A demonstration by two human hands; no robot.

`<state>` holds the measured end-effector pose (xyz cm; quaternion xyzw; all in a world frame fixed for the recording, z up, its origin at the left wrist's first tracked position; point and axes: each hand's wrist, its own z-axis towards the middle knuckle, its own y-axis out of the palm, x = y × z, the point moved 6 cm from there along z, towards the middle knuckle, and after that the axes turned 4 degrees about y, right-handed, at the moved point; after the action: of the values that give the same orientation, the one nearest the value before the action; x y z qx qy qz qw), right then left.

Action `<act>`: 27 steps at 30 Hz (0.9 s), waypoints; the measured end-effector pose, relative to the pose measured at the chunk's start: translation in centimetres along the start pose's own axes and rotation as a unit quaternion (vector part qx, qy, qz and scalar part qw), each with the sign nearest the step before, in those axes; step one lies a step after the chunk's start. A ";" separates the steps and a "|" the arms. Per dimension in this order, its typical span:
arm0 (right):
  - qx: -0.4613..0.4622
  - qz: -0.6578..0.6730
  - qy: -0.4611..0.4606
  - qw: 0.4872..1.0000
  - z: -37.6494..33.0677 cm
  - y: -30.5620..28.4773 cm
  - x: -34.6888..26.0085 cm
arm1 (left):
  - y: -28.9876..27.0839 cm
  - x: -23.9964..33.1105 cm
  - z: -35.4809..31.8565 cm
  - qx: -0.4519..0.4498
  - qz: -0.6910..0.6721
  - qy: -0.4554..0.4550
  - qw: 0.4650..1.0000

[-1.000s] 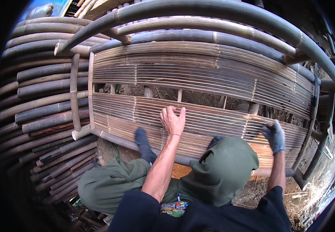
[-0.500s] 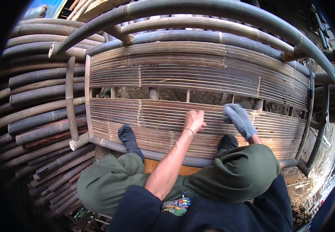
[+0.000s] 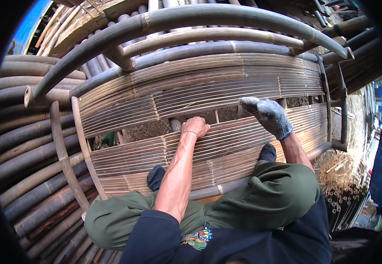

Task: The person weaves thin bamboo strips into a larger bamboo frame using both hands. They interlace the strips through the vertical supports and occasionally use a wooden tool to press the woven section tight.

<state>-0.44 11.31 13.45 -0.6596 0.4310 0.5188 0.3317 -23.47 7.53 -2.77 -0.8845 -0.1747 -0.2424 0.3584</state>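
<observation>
A bamboo bench seat of thin split slats (image 3: 133,157) lies under my hands, with a long gap between its near and far slat panels. My bare left hand (image 3: 195,126), a thin band at its wrist, is closed at the near panel's far edge. Its fingertips are turned down, so whatever they grip is hidden. To its right, my right hand (image 3: 270,116) wears a grey knitted glove and is held over the gap, apart from the left. The gloved fingers are bent together and point left; anything within them is out of sight.
My dark-socked feet (image 3: 268,152) rest on the near slats. A thick curved bamboo rail (image 3: 226,16) arches along the bench's far side. Stacked bamboo poles (image 3: 28,141) crowd the left. Straw (image 3: 340,171) and cut pole ends (image 3: 347,204) lie at the right.
The view has shifted and the bench sits more tilted in it. My left hand has moved to the edge of the gap. My right hand is farther from the left one.
</observation>
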 end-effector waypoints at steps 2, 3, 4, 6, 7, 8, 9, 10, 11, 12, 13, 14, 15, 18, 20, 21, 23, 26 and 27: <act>0.008 0.148 0.021 0.989 -0.1 1.5 -1.2 | 2.0 -0.7 -0.8 -0.001 -0.038 -0.009 0.999; 0.016 0.245 0.072 0.967 0.0 2.5 -0.9 | 2.1 -1.0 -0.7 -0.008 -0.031 -0.011 0.999; 0.043 0.237 0.130 0.962 0.6 3.4 -0.5 | 1.8 -1.3 -0.4 -0.012 -0.026 -0.015 0.999; 0.011 -0.379 0.237 0.895 0.7 4.1 0.1 | 3.3 -1.1 -1.2 -0.027 -0.035 -0.015 0.999; 0.037 -0.578 0.152 0.801 -0.7 1.9 3.7 | 3.5 0.1 -0.9 -0.022 -0.042 0.000 0.999; -0.026 -0.622 0.266 0.736 -2.1 1.8 7.3 | 3.0 0.2 -0.4 -0.009 -0.041 0.003 0.999; -0.095 -0.638 0.271 0.714 -3.5 3.7 9.3 | 2.8 -0.5 -0.5 -0.004 -0.039 0.000 0.999; -0.089 -0.597 0.295 0.741 -5.5 5.0 11.1 | 3.0 -0.4 -0.6 0.012 -0.043 0.007 0.999; -0.078 -0.566 0.262 0.777 -6.3 7.7 11.2 | 2.4 -0.8 -1.0 0.021 -0.041 0.006 0.999; -0.082 -0.537 0.220 0.810 -6.7 10.5 10.6 | 2.4 -1.2 -1.5 0.015 -0.047 -0.005 0.999; -0.064 -0.455 0.207 0.864 -7.3 11.5 11.7 | 2.2 -0.7 -1.5 0.011 -0.053 -0.008 0.998; -0.063 -0.553 0.018 0.831 -7.5 13.1 11.7 | 1.8 0.4 -1.8 -0.011 -0.059 -0.013 0.998; -0.038 -0.506 -0.050 0.860 -6.1 14.7 10.4 | 1.8 0.2 -2.0 0.006 -0.054 -0.015 0.998; -0.047 -0.509 -0.066 0.857 -4.0 16.2 10.8 | 2.3 -1.0 -1.6 0.052 -0.060 -0.009 0.997; -0.027 -0.485 -0.100 0.868 -5.7 14.9 9.6 | 2.3 -1.3 -1.6 0.066 -0.049 -0.012 0.997; -0.071 -0.476 -0.013 0.876 -7.3 12.8 10.2 | 2.1 -1.4 -1.8 0.066 -0.052 -0.013 0.996; -0.080 -0.494 0.045 0.865 -10.2 7.7 12.1 | 1.5 -0.8 -1.8 0.042 -0.065 -0.013 0.997; -0.071 -0.516 -0.038 0.853 -10.4 7.5 12.3 | 1.0 0.5 -2.0 0.125 0.007 0.041 0.991; -0.025 -0.518 -0.002 0.855 -10.0 6.8 11.4 | 0.9 2.1 -2.6 0.170 0.067 0.083 0.980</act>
<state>-1.67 -2.88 4.88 -0.7947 0.0133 0.2838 0.5365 -22.07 5.37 -0.46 -0.7972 -0.1229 -0.2573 0.5322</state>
